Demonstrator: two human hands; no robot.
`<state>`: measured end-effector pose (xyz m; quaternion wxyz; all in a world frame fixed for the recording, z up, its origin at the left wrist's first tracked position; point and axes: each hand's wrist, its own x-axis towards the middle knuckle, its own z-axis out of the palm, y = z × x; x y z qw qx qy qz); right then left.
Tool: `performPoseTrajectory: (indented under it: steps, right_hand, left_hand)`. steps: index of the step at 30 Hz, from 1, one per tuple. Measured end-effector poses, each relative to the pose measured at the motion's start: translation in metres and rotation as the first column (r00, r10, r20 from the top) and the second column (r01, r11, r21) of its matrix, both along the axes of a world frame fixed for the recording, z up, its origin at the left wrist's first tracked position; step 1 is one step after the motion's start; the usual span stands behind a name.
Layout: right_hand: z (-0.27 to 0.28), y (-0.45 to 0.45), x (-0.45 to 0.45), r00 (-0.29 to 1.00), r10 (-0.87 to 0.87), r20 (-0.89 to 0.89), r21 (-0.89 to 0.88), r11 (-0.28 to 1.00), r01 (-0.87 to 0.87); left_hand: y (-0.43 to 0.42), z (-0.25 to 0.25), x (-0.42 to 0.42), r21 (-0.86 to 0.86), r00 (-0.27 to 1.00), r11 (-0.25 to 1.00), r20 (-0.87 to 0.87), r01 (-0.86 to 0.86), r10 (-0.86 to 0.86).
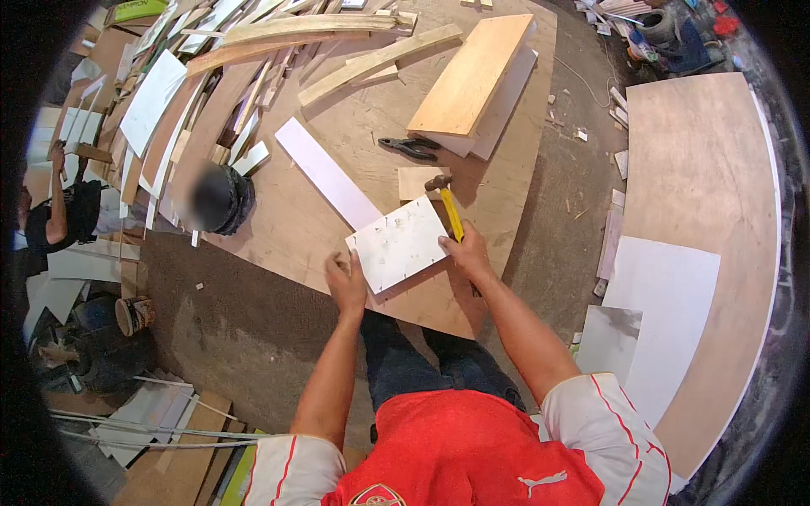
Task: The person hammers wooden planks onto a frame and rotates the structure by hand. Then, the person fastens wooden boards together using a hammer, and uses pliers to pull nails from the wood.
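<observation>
A white rectangular board (398, 244) with small nails or dark marks along its edges is between my two hands, near the front of the wooden worktable. My left hand (347, 281) grips its left edge, thumb along the side and some fingers curled away from it. At the right edge, my right hand (467, 255) is closed around the yellow handle of a hammer (450, 211), and its fingers also touch the board. The hammer head points away from me, over a small wood block (413, 183). Farther back lie black-handled pliers (409, 149).
A long white strip (327, 173) lies left of the board on the worktable (278, 253). Stacked panels (472, 76) stand at the back right, wood strips (312, 29) at the back left. A black bucket (224, 201) sits at the left edge. Another person (57, 202) is far left.
</observation>
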<state>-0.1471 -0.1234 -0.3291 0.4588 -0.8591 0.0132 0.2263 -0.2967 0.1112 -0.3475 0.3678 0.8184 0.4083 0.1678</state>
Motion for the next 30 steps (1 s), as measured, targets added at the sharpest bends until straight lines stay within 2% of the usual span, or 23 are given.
performPoseTrajectory:
  steps: [1,5,7,10,13,15,19,22,28,30]
  right_hand:
    - [-0.008,0.000,-0.003,1.000,-0.012,0.026,0.013,1.000,0.011]
    - [-0.013,-0.011,-0.016,0.987,-0.120,0.111,0.080,0.991,0.111]
    - [-0.011,-0.019,-0.016,0.981,-0.182,0.065,0.086,0.981,0.177]
    - [-0.015,-0.033,-0.016,0.966,-0.258,-0.012,0.072,0.963,0.258]
    - [-0.024,-0.034,-0.011,0.959,-0.271,0.089,0.140,0.956,0.257]
    - [-0.025,-0.036,-0.007,0.959,-0.258,0.121,0.116,0.963,0.245]
    - [-0.009,-0.031,0.009,0.965,-0.205,0.161,0.133,0.974,0.185]
    - [-0.008,-0.027,0.025,0.978,-0.145,0.148,0.016,0.989,0.144]
    - [0.004,-0.022,0.037,0.986,-0.033,0.164,-0.057,0.997,0.043]
    - [-0.001,-0.026,0.030,0.981,-0.063,0.184,-0.012,0.998,0.066]
  left_hand:
    - [0.001,-0.002,-0.005,-0.226,0.995,0.974,-0.096,-0.010,-0.012]
    - [-0.013,0.016,0.007,-0.202,0.995,0.976,-0.047,0.080,-0.091]
    - [-0.016,0.039,0.029,-0.175,0.991,0.977,-0.036,0.119,-0.128]
    - [-0.018,0.025,0.050,-0.173,0.987,0.973,-0.040,0.150,-0.159]
    - [-0.019,0.017,0.056,-0.160,0.978,0.970,-0.074,0.180,-0.194]
    - [-0.021,0.018,0.050,-0.168,0.974,0.966,-0.084,0.196,-0.212]
    - [-0.032,0.021,0.033,-0.233,0.988,0.968,-0.096,0.099,-0.124]
    - [-0.038,0.019,0.026,-0.248,0.992,0.967,-0.094,0.063,-0.089]
    - [-0.042,0.023,0.025,-0.299,0.991,0.954,-0.132,-0.005,-0.036]
    - [-0.040,0.022,0.025,-0.301,0.989,0.954,-0.139,0.006,-0.050]
